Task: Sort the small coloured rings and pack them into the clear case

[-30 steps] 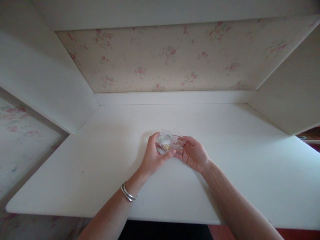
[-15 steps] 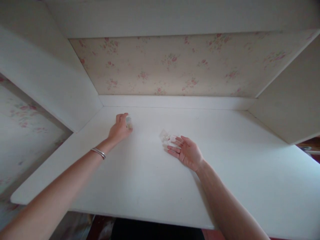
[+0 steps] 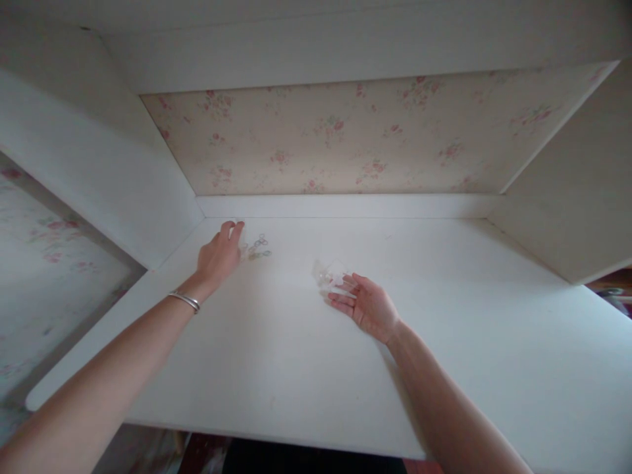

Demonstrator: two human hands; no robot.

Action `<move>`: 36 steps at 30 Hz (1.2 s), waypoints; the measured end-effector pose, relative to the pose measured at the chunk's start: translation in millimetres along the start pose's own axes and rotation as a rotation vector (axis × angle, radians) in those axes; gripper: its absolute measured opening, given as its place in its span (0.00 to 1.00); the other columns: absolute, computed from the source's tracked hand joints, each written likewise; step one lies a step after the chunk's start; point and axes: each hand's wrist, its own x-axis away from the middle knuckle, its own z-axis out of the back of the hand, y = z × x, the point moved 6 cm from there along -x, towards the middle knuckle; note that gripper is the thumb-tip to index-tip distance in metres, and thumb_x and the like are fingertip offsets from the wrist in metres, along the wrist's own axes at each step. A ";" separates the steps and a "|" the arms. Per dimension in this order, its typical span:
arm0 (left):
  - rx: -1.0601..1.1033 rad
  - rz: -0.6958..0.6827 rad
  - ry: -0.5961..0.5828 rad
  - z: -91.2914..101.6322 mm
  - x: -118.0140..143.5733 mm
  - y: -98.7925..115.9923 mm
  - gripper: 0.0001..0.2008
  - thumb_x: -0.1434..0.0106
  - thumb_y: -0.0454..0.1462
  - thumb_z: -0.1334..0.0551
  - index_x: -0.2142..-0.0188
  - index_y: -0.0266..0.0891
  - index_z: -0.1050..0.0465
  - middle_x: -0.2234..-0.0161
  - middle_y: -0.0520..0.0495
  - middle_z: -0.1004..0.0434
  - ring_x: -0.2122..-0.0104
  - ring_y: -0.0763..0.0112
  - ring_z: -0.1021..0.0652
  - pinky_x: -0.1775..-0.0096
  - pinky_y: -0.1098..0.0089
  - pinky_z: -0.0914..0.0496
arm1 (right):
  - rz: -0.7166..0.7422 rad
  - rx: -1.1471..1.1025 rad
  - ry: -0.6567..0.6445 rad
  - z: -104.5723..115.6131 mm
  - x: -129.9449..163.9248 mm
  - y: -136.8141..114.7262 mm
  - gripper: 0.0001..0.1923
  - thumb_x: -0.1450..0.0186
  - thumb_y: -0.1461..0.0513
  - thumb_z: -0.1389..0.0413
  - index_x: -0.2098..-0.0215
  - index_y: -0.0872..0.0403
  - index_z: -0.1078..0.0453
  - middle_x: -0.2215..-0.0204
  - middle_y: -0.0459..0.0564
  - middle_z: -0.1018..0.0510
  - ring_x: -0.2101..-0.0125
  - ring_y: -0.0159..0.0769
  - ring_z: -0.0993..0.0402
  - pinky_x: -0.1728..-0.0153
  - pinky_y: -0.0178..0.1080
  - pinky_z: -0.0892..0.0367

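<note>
My left hand (image 3: 221, 253) is over the back left of the white tabletop (image 3: 306, 355), its fingers curled. A pale, see-through thing shows faintly between them; most of it is hidden. Just right of these fingers, several small thin rings (image 3: 259, 247) lie loosely on the surface. My right hand (image 3: 368, 304) rests palm up near the middle, fingers bent around a small clear plastic piece (image 3: 334, 273). Its outline is hard to make out against the white.
A low white ledge (image 3: 345, 205) runs along the back, below flowered wallpaper (image 3: 306, 141). White side panels stand at left (image 3: 133, 178) and right (image 3: 557, 197). The tabletop's front edge (image 3: 276, 442) is near my body.
My left hand has moved left, and small rings that showed at its fingers now lie spread on the tabletop. The right hand stays nearly in place with the clear plastic.
</note>
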 end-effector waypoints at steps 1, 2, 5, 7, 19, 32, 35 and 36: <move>0.074 0.065 0.041 0.5 3.2 2.3 0.33 0.43 0.35 0.40 0.39 0.45 0.51 0.44 0.36 0.44 0.58 0.54 0.27 0.63 0.55 0.28 | 0.019 0.005 0.013 0.4 -0.8 -0.5 0.10 0.38 0.57 0.47 0.61 0.53 0.29 0.56 0.50 0.23 0.63 0.37 0.23 0.53 0.43 0.32; 0.173 0.118 0.062 -1.4 7.4 6.8 0.35 0.45 0.36 0.37 0.40 0.44 0.50 0.45 0.37 0.43 0.62 0.59 0.25 0.63 0.56 0.28 | 0.050 0.011 0.030 1.4 -1.7 -1.3 0.10 0.38 0.58 0.46 0.62 0.53 0.29 0.56 0.50 0.23 0.63 0.36 0.23 0.52 0.42 0.32; 0.570 0.172 0.069 -12.2 24.4 35.2 0.39 0.51 0.36 0.33 0.42 0.39 0.48 0.48 0.38 0.39 0.67 0.70 0.25 0.62 0.63 0.27 | 0.187 0.074 0.093 6.3 -4.6 -4.9 0.10 0.40 0.59 0.43 0.61 0.52 0.28 0.56 0.49 0.24 0.62 0.35 0.24 0.51 0.42 0.33; 0.879 0.214 -0.014 -23.7 39.3 61.9 0.40 0.50 0.37 0.33 0.41 0.43 0.52 0.47 0.39 0.39 0.70 0.75 0.25 0.69 0.69 0.26 | 0.278 0.186 0.152 9.8 -4.5 -6.9 0.13 0.41 0.57 0.42 0.58 0.51 0.28 0.55 0.49 0.24 0.59 0.35 0.26 0.50 0.43 0.35; 1.526 0.296 -0.188 -45.3 98.6 169.9 0.39 0.49 0.33 0.33 0.42 0.46 0.51 0.44 0.38 0.39 0.67 0.72 0.22 0.65 0.70 0.26 | 0.727 1.027 0.322 -23.9 26.9 -6.4 0.22 0.43 0.55 0.40 0.50 0.44 0.30 0.43 0.49 0.35 0.44 0.43 0.39 0.42 0.48 0.44; 1.489 0.271 -0.276 -44.6 107.1 172.6 0.38 0.49 0.29 0.36 0.41 0.46 0.49 0.48 0.40 0.32 0.68 0.72 0.22 0.69 0.74 0.27 | 0.779 1.114 0.262 -31.0 27.7 -0.1 0.22 0.43 0.55 0.40 0.50 0.43 0.31 0.44 0.50 0.36 0.44 0.46 0.41 0.42 0.52 0.46; 1.596 0.250 -0.331 -42.4 107.9 174.9 0.39 0.49 0.28 0.38 0.40 0.47 0.52 0.44 0.39 0.37 0.67 0.72 0.22 0.71 0.76 0.28 | 0.783 1.118 0.277 -30.8 28.0 -1.1 0.22 0.43 0.55 0.40 0.50 0.44 0.31 0.44 0.50 0.36 0.44 0.45 0.41 0.42 0.51 0.46; 1.643 0.247 -0.356 -40.9 108.1 175.6 0.39 0.49 0.28 0.38 0.40 0.47 0.52 0.43 0.39 0.38 0.67 0.73 0.23 0.71 0.76 0.28 | 0.782 1.104 0.280 -30.6 28.2 -1.7 0.21 0.43 0.55 0.40 0.50 0.43 0.30 0.44 0.50 0.36 0.43 0.46 0.41 0.41 0.51 0.47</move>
